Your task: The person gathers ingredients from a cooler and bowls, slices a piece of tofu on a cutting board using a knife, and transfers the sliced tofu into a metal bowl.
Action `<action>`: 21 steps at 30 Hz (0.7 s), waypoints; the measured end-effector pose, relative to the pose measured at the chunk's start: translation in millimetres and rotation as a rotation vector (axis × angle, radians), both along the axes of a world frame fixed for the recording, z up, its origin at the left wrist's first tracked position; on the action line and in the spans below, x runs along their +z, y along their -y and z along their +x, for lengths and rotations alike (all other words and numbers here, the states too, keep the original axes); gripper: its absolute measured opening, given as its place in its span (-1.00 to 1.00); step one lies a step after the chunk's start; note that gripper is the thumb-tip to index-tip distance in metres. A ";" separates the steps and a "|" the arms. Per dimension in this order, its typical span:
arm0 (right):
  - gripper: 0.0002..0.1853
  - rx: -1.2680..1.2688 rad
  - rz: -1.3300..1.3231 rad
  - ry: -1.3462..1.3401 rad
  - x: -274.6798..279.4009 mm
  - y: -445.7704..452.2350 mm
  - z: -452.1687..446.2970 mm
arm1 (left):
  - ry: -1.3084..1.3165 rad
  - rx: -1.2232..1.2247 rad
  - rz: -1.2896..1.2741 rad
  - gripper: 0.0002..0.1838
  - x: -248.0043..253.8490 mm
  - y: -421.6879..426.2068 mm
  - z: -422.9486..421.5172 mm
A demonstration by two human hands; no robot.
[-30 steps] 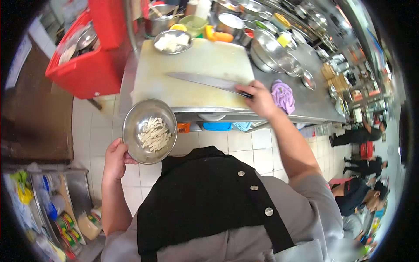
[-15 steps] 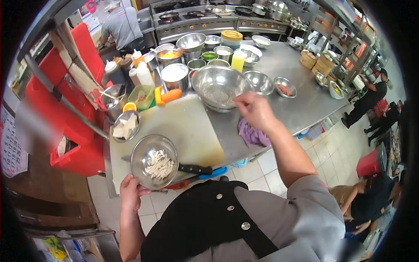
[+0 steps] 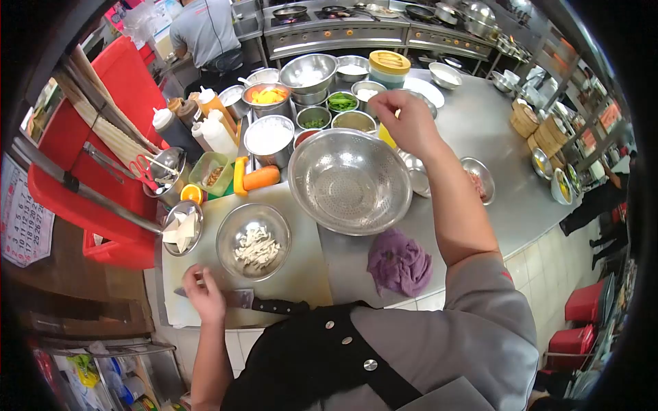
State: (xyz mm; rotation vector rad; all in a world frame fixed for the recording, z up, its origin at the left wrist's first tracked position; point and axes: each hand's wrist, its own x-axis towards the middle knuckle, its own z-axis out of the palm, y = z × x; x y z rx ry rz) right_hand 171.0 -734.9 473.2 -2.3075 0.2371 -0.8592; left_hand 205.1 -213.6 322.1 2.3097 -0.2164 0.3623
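My right hand (image 3: 409,123) is raised over the ingredient bowls behind the colander, thumb and fingertips pinched together; what is in the pinch, if anything, is hidden. Below and left of it stands a large perforated metal colander (image 3: 349,185). My left hand (image 3: 203,293) hovers at the front of the cutting board (image 3: 301,267), fingers loosely curled and apart, holding nothing. Just beyond it sits a clear bowl (image 3: 282,226) with pale sliced strips (image 3: 257,248) inside. A black-handled knife (image 3: 277,306) lies on the board, its blade partly behind my left hand.
A purple cloth (image 3: 399,262) lies right of the board. Left are a small bowl of white pieces (image 3: 181,231), a carrot (image 3: 262,178) and squeeze bottles (image 3: 218,135). Several metal bowls crowd the back. A person in grey (image 3: 204,34) stands far left; stoves (image 3: 343,38) line the back.
My left hand has let go of the clear bowl, which now sits farther back on the board. My right hand has moved from the colander's near right rim to above the bowls behind it. The view has shifted.
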 end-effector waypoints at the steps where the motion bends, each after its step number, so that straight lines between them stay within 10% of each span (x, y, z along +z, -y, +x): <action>1: -0.80 0.005 -0.028 -0.008 5.6 2.1 12.0 | 0.146 0.014 0.142 -0.61 -1.4 -5.5 -2.6; 21: -0.67 0.296 -0.735 -0.921 -120.8 -8.6 277.0 | 0.125 0.099 0.380 -0.42 -14.3 -12.7 -2.1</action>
